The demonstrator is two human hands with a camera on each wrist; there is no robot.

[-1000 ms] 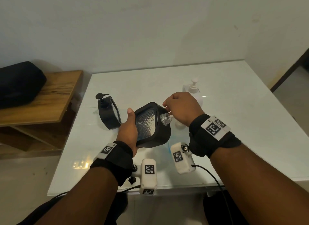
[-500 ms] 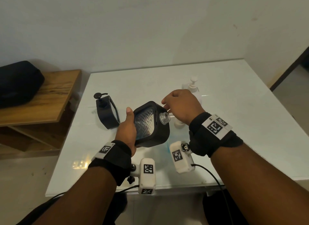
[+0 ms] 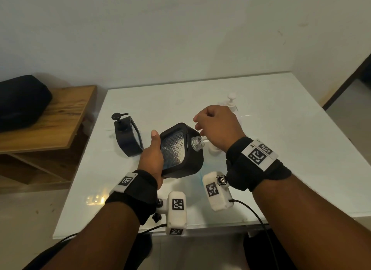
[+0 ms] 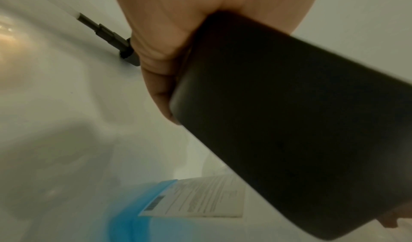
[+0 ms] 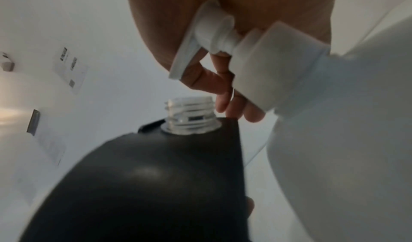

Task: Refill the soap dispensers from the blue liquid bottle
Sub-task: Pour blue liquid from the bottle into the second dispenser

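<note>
On the table, the blue bottle stood close below the hands, mostly hidden from the head camera. The black dispenser was held above it, tilted with its window up. The left hand gripped it from the side, thumb along one edge and fingers wrapped behind. Its clear threaded neck was uncapped and pointed toward the right hand. That hand hovered just above the neck with its fingers curled. Whether they pinched anything could not be told, since the white dispenser blocked much of the wrist view.

The dispenser probably needed setting upright and steady before any pouring, because a tilted neck would spill. The right hand should then take the bottle low on its body and pour slowly into the narrow mouth.

Half a second earlier the right hand's fingers had been right at the neck. By this moment they had lifted clear of it, while the left hand's grip and the tilt looked unchanged.
</note>
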